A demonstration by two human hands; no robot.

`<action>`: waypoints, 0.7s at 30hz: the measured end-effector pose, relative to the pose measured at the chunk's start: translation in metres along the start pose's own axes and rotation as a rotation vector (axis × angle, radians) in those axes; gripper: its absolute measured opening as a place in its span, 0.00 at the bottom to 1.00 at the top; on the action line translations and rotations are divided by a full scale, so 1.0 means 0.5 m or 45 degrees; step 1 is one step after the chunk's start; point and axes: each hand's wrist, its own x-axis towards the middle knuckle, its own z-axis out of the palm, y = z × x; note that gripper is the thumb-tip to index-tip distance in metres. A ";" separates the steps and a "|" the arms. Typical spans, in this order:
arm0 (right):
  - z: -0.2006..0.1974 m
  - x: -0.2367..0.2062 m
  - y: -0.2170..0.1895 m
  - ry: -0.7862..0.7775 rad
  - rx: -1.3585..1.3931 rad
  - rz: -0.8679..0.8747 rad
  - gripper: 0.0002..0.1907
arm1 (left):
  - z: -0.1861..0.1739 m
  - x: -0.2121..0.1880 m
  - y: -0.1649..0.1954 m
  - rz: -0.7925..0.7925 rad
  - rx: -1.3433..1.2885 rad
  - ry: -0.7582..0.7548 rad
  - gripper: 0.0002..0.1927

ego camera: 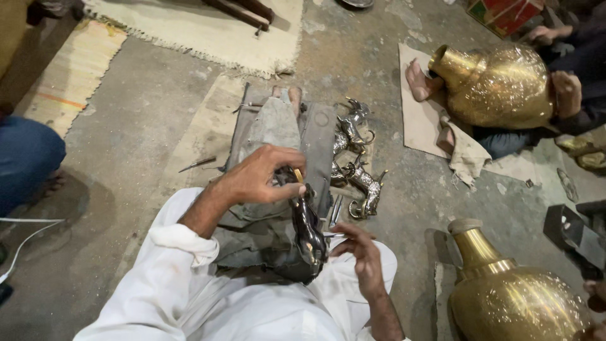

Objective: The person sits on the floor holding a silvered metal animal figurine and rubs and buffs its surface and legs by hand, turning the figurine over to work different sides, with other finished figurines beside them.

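Floor: bare grey concrete, stained, with a fringed cream rug at its far edge and a striped mat toward the far left corner.
Brass vases: one large gold-coloured vase lies on its side near the far right corner, held by another person's hand; a second vase stands at the near right corner, neck toward the far edge.
Grey cloth: a worn pad of folded fabric runs from the person's lap toward the far edge, over a pale sheet on the floor.
Dark figurine: a slim, glossy black metal piece, curved and animal-like, with a small brass-coloured tip at its upper end. It sits over the grey cloth, just above the lap, between the two hands.
Axis of the figurine: long axis runs near to far, slightly tilted; the brass tip points to the far edge, the broader dark end toward the person.
Left hand: fingers curled and closed around the upper end of the dark figurine, thumb pressed against it.
Right hand: fingers loosely bent beside the lower end of the figurine, pinching a thin metal tool whose tip meets the dark surface.
Silver figurines: several shiny animal shapes lie in a heap just right of the cloth.
Small tools: a thin rod lies left of the cloth.
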 end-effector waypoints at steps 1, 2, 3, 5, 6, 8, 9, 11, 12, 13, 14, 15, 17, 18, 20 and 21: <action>-0.005 0.011 0.007 0.078 -0.028 -0.013 0.35 | 0.000 -0.006 -0.011 -0.042 0.004 0.020 0.21; -0.008 0.024 0.013 0.158 -0.056 -0.027 0.30 | 0.000 -0.011 -0.020 -0.085 0.006 0.037 0.21; -0.007 0.035 0.020 0.244 -0.084 -0.042 0.25 | 0.000 -0.014 -0.029 -0.127 -0.019 0.060 0.21; 0.006 0.066 0.036 0.286 -0.217 -0.069 0.17 | 0.000 -0.018 -0.043 -0.204 -0.073 0.103 0.21; 0.016 0.080 0.042 0.311 -0.283 -0.086 0.13 | -0.002 -0.019 -0.049 -0.246 -0.057 0.096 0.22; 0.036 0.113 0.049 0.262 -0.405 -0.181 0.09 | -0.004 -0.023 -0.059 -0.333 -0.031 0.080 0.22; 0.048 0.134 0.051 0.235 -0.466 -0.229 0.08 | -0.005 -0.023 -0.063 -0.335 -0.040 0.081 0.22; 0.069 0.168 0.048 0.211 -0.536 -0.225 0.06 | -0.006 -0.025 -0.071 -0.341 -0.057 0.088 0.21; 0.079 0.184 0.044 0.198 -0.572 -0.222 0.06 | -0.008 -0.026 -0.075 -0.305 -0.101 0.100 0.21; 0.087 0.202 0.040 0.174 -0.583 -0.253 0.06 | -0.009 -0.027 -0.078 -0.267 -0.144 0.112 0.20; 0.093 0.217 0.034 0.151 -0.596 -0.281 0.07 | -0.010 -0.027 -0.082 -0.229 -0.190 0.123 0.20; 0.099 0.230 0.029 0.129 -0.609 -0.308 0.07 | -0.010 -0.026 -0.085 -0.220 -0.238 0.109 0.20; 0.106 0.252 0.022 0.082 -0.598 -0.342 0.08 | -0.010 -0.022 -0.093 -0.200 -0.336 0.081 0.19; 0.108 0.259 0.020 0.059 -0.594 -0.356 0.08 | -0.008 -0.019 -0.096 -0.218 -0.340 0.077 0.19; 0.110 0.274 0.020 0.008 -0.532 -0.329 0.08 | -0.005 -0.013 -0.103 -0.252 -0.346 0.067 0.19; 0.109 0.282 0.022 -0.020 -0.501 -0.317 0.08 | -0.005 -0.010 -0.106 -0.244 -0.311 0.088 0.21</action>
